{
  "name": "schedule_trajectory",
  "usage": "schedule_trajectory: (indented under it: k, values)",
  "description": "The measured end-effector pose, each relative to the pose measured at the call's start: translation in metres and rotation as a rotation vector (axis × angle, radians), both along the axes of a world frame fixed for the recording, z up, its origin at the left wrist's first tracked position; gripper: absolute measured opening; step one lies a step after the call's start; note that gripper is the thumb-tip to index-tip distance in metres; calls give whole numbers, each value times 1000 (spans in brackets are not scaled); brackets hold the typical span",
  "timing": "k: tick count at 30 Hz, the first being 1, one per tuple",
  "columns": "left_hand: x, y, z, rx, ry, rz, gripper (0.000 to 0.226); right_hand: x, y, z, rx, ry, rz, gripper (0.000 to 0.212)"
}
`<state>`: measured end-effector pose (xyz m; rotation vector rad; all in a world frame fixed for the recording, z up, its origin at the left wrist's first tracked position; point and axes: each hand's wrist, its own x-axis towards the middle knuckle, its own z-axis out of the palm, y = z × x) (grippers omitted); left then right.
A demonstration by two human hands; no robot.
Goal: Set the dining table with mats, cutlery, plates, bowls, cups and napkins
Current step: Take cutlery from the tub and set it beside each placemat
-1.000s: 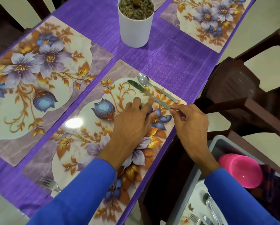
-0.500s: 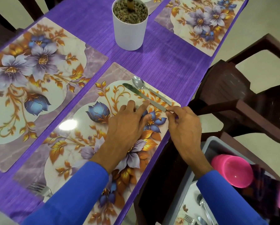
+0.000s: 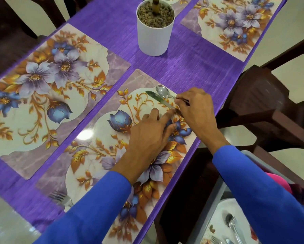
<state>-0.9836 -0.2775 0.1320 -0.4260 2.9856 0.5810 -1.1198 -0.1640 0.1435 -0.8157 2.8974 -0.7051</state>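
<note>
head cam; looks steeply down, forward; close above table (image 3: 98, 18) edge

Near mat (image 3: 102, 155): floral print, purple marbled border, flat on the purple cloth, set diagonally. Knife (image 3: 159, 99): steel, flat on the mat's far right corner, blade tip pointing away, handle end hidden under a hand. Spoon (image 3: 162, 91): steel, bowl up, just beside the knife on its outer side, roughly parallel, handle partly covered. Fork (image 3: 62, 199): tines visible at the mat's near left corner, rest hidden by a sleeve. Second mat (image 3: 42, 88), same print, lies left of the first. Third mat (image 3: 235, 25) at far right.
</note>
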Motion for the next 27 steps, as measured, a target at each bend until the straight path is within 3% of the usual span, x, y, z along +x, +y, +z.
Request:
schedule_trajectory:
  k: [14,17,23,27]
  values:
    - [-3,3,2,-7,-21,-13,58,1,4,-3,22,14,2,27]
    - [4,3,3,18,-5,-61,57,12,24,6,-50,32,-58,35]
    - [49,33,13,-91,108,-128,42,68,149,16,-156,36,-298,24]
    - [90,94,17,-53,98,-254,25,140,265,11,-24,-68,-422,19]
